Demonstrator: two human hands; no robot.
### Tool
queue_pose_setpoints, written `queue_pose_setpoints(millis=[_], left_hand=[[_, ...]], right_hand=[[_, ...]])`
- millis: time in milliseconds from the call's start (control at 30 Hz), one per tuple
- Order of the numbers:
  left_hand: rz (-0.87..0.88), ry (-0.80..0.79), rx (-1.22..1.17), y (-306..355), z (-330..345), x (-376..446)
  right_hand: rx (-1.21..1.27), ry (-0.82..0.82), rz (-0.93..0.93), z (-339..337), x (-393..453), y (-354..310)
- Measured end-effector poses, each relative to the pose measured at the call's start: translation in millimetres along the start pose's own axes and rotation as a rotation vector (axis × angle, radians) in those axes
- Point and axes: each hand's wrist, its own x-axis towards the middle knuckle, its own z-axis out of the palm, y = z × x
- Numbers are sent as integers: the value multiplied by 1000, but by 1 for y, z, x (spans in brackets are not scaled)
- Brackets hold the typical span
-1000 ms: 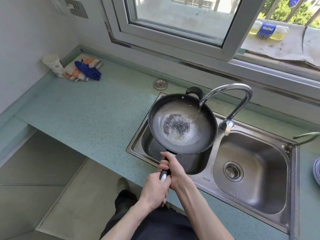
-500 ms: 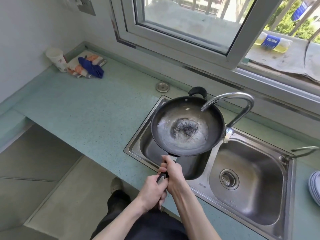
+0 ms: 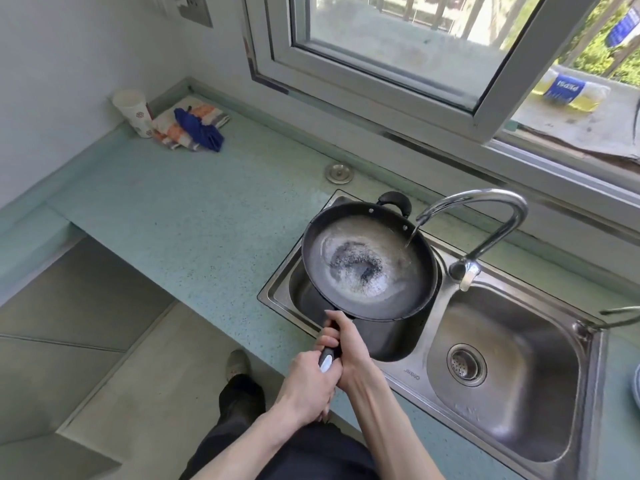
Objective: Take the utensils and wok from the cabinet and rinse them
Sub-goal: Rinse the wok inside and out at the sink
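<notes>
Left hand [image 3: 308, 386]: wrapped around the tail end of the wok handle [image 3: 327, 355], nearest the body.
Right hand [image 3: 346, 348]: clenched on the same handle just ahead of the left, closer to the pan.
Wok [image 3: 367, 261]: dark, round, held roughly level above the left basin of the sink [image 3: 277, 299]; a small loop handle sits on its far rim. A shallow pool of water covers its bottom, with a worn grey patch at the centre.
Faucet [image 3: 485, 202]: curved chrome spout behind the sink, reaching over the wok's far right rim; a thin stream falls onto the inner wall there.
Right basin: bare metal with a strainer drain [image 3: 465, 365], right of the wok.
Countertop [image 3: 173, 216]: pale green, left of the sink; at its far corner stand a paper cup [image 3: 133, 112] and folded cloths [image 3: 194, 126].
Utensils: none seen.
Step, as judged: rinsing the wok; water looks set for swirling and tipping out.
Risks: the stream lands close to the rim, so a small shift may send it over the edge or splash the countertop. A wet handle and a water-laden pan may twist in the grip; tipping toward the body would spill onto the floor.
</notes>
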Motion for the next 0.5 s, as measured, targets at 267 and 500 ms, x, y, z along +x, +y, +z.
queue_pose_setpoints(millis=[267,500], left_hand=[[57,-62,-3,-4,-7,5],[38,-180,-123,4,-6,3]], right_hand=[[-122,129,-183,5,-4,1],[-176,219,-268,1,-8,-3]])
